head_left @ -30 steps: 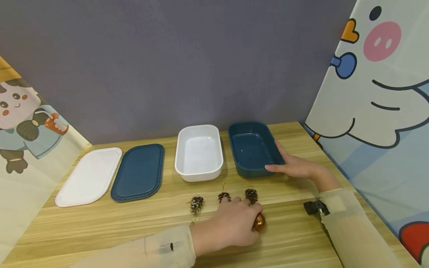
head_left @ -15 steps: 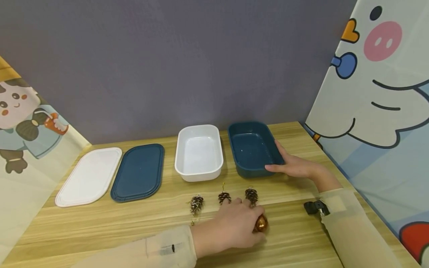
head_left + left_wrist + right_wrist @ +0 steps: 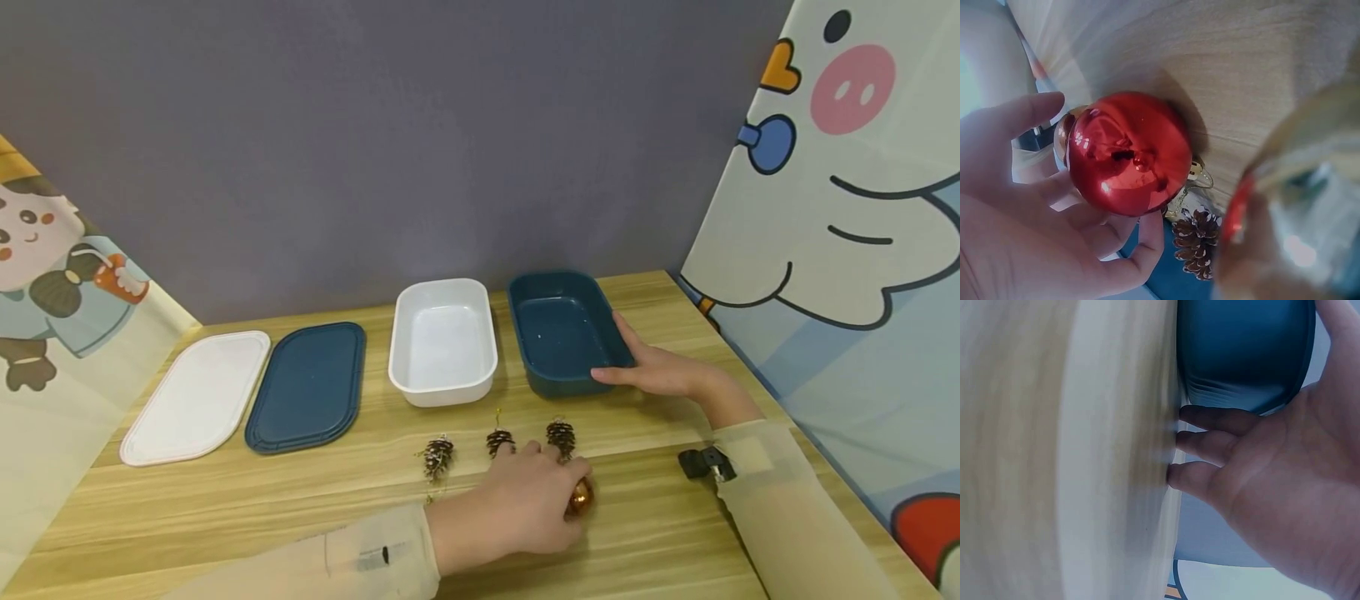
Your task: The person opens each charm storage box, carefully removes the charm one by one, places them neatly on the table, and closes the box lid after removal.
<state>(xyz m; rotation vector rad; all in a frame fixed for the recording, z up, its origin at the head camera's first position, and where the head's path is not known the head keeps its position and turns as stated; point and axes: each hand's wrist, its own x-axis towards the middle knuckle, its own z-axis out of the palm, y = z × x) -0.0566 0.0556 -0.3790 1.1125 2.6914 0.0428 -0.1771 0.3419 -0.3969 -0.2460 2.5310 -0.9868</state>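
Note:
My left hand (image 3: 517, 508) is over the table, palm down, its fingers curled about a shiny red Christmas bauble (image 3: 1132, 153). The head view hides that bauble under the hand. Beside the index finger and thumb a copper-coloured bauble (image 3: 581, 497) shows. A large gold bauble (image 3: 1310, 212) stands blurred and close in the left wrist view. Pine cone ornaments lie ahead of the hand: a left one (image 3: 438, 457), a middle one (image 3: 499, 440) and a right one (image 3: 561, 436). My right hand (image 3: 660, 371) rests against the dark blue box (image 3: 566, 333), fingers along its side, thumb at the front corner.
A white box (image 3: 442, 342) stands left of the blue one, both without lids. Farther left lie a dark blue lid (image 3: 307, 387) and a white lid (image 3: 197, 398), flat on the wooden table (image 3: 300, 508). A grey wall (image 3: 360, 158) and printed side panels enclose the table.
The left hand and copper bauble shift slightly right, then back left. The right hand stays on the blue box. The head view drifts a little.

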